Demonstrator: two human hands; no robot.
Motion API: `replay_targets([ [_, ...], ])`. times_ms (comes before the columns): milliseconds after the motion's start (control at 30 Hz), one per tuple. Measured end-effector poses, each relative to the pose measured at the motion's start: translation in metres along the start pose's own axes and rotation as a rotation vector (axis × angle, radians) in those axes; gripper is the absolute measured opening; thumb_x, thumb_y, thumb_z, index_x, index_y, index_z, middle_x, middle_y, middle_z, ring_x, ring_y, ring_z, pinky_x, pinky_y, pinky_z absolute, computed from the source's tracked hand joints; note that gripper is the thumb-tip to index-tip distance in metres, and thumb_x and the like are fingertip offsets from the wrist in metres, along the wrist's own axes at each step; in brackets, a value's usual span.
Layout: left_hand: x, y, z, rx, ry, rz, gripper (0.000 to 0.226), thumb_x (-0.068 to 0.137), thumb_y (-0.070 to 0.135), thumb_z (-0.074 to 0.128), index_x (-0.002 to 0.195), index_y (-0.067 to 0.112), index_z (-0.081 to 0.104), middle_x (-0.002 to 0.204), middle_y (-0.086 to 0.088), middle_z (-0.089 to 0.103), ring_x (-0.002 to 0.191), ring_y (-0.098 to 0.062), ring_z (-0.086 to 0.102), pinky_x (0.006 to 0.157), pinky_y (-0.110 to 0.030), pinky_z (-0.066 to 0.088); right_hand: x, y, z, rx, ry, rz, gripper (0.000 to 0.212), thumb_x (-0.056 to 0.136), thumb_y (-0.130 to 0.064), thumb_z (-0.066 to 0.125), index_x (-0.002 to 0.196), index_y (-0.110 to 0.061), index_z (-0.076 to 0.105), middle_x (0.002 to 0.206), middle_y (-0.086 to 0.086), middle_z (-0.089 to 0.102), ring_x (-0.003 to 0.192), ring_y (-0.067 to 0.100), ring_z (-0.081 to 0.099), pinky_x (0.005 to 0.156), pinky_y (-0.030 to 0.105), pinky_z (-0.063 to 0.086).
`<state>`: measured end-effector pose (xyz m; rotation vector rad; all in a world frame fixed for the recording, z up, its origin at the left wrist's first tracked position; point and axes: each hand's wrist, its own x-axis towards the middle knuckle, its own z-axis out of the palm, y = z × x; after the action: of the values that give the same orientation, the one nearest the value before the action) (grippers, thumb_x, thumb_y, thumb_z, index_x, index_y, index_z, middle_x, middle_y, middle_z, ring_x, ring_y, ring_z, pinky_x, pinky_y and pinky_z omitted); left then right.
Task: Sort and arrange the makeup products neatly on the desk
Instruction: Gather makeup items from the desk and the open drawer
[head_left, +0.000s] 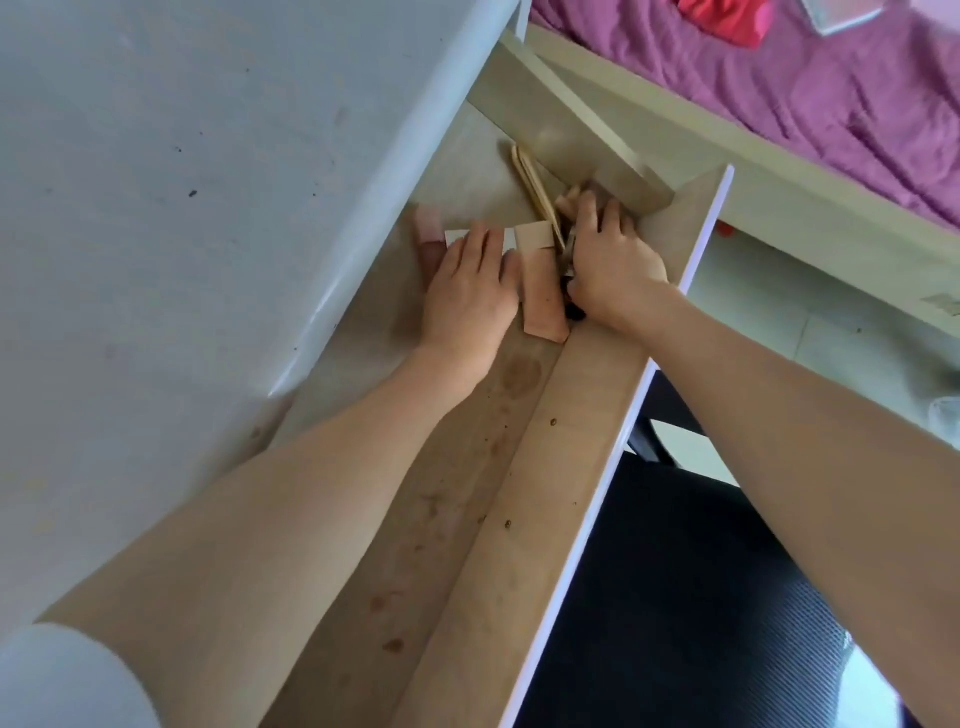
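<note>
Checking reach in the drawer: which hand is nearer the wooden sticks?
Right. The right hand lies against the wooden sticks; the left hand rests apart, on flat packets.

Two bare forearms, bare hands, no rings, white short sleeve (62, 680) at left shoulder

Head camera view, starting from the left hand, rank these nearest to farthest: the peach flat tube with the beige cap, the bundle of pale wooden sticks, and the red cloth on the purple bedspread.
1. Peach flat tube with the beige cap: right beside the left hand, on its right side.
2. Bundle of pale wooden sticks: farther up the drawer, toward its back corner.
3. Red cloth: far off on the purple bedspread, top of frame.
</note>
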<state>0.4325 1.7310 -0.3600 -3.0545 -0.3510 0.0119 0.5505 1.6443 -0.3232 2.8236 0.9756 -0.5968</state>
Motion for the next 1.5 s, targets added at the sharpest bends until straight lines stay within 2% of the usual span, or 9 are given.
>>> replay_targets([
  [200,-0.003,-0.004,-0.002,0.049,0.024,0.027,0.037,0.077,0.005,0.039,0.099,0.0,0.068,0.102,-0.019,0.069,0.097,-0.03,0.066,0.085,-0.037,0.053,-0.024,0.002,-0.013,0.173,0.131,0.029,0.033,0.094,-0.007,0.044,0.125,0.003,0.037,0.127,0.022,0.049,0.115,0.039,0.049,0.081,0.038,0.039],
  [433,-0.002,-0.006,-0.043,-0.041,0.103,-0.111,0.021,0.068,0.006,0.063,0.087,0.015,0.066,0.066,0.0,0.064,0.054,-0.018,0.061,0.048,-0.025,0.043,-0.065,-0.003,-0.03,0.587,0.197,0.062,0.028,0.093,-0.009,0.04,0.119,0.001,0.044,0.1,0.019,0.055,0.089,0.032,0.05,0.069,0.034,0.036],
  [600,-0.013,-0.006,-0.051,-0.382,0.074,-0.332,0.04,0.089,-0.001,0.046,0.129,0.007,0.041,0.108,-0.02,0.057,0.092,-0.038,0.056,0.066,-0.041,0.042,-0.088,-0.005,-0.034,1.024,0.151,0.195,0.026,0.091,-0.007,0.045,0.117,-0.008,0.049,0.101,0.004,0.056,0.091,0.019,0.053,0.083,0.036,0.051],
  [733,-0.034,0.007,-0.074,-0.707,0.273,-0.403,0.038,0.092,0.003,0.041,0.13,0.005,0.044,0.117,-0.016,0.057,0.102,-0.03,0.055,0.079,-0.032,0.041,-0.104,-0.01,-0.034,1.287,0.221,0.342,0.021,0.089,-0.003,0.047,0.105,-0.014,0.054,0.097,0.003,0.061,0.093,0.021,0.06,0.084,0.037,0.054],
  [933,-0.079,-0.001,-0.136,-0.954,0.681,-0.62,0.03,0.088,0.004,0.05,0.117,0.0,0.053,0.096,-0.002,0.058,0.079,0.0,0.048,0.071,-0.001,0.032,-0.145,-0.034,-0.06,1.739,0.267,0.38,0.022,0.093,-0.006,0.047,0.111,-0.013,0.057,0.104,0.005,0.066,0.099,0.02,0.063,0.083,0.033,0.055],
  [1033,-0.096,-0.028,-0.164,-1.07,0.774,-0.82,0.026,0.09,0.004,0.047,0.116,0.003,0.049,0.088,0.011,0.054,0.07,0.006,0.05,0.067,0.0,0.033,-0.158,-0.06,-0.075,1.885,0.133,0.342,0.017,0.095,-0.008,0.048,0.104,-0.017,0.059,0.096,0.002,0.067,0.085,0.018,0.064,0.062,0.029,0.053],
  [1200,-0.111,-0.068,-0.178,-1.215,0.793,-1.113,0.024,0.093,0.003,0.044,0.117,0.0,0.046,0.082,0.021,0.043,0.066,0.025,0.046,0.063,0.002,0.033,-0.154,-0.129,-0.085,1.958,-0.16,0.292,0.019,0.095,-0.003,0.045,0.11,-0.007,0.055,0.11,0.018,0.061,0.098,0.028,0.061,0.084,0.04,0.053],
  [1400,-0.139,-0.117,-0.174,-0.971,0.505,-1.246,0.033,0.095,0.02,0.043,0.127,0.008,0.042,0.118,-0.009,0.053,0.113,-0.03,0.042,0.092,-0.035,0.035,-0.142,-0.201,-0.092,1.83,-0.324,0.233,0.029,0.092,0.004,0.037,0.115,0.0,0.053,0.103,0.018,0.061,0.086,0.025,0.061,0.078,0.036,0.055],
  [1500,-0.149,-0.133,-0.172,-0.786,0.322,-1.229,0.042,0.096,0.022,0.04,0.135,0.008,0.036,0.138,-0.013,0.039,0.124,-0.032,0.032,0.098,-0.04,0.028,-0.133,-0.231,-0.096,1.539,-0.268,0.152,0.032,0.091,-0.002,0.038,0.117,-0.006,0.057,0.114,0.018,0.064,0.086,0.022,0.057,0.073,0.032,0.053],
])
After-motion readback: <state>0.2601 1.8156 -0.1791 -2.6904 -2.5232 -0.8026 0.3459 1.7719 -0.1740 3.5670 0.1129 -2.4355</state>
